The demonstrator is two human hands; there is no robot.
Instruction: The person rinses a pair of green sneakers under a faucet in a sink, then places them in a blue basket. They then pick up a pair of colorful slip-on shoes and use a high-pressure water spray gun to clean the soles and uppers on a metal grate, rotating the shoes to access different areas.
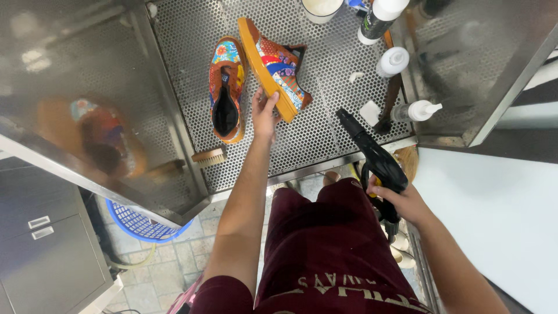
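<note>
Head view: left grip clenched on tilted shoe, right grip around black spray gun, blue basket's contents hidden.

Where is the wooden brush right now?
In the head view the wooden brush lies on the perforated metal tray, near its front left corner, just below the upright colourful shoe and left of the left hand.

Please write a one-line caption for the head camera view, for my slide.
Left hand tilts a colourful shoe on a perforated metal tray while the right hand holds a black blower.
</note>
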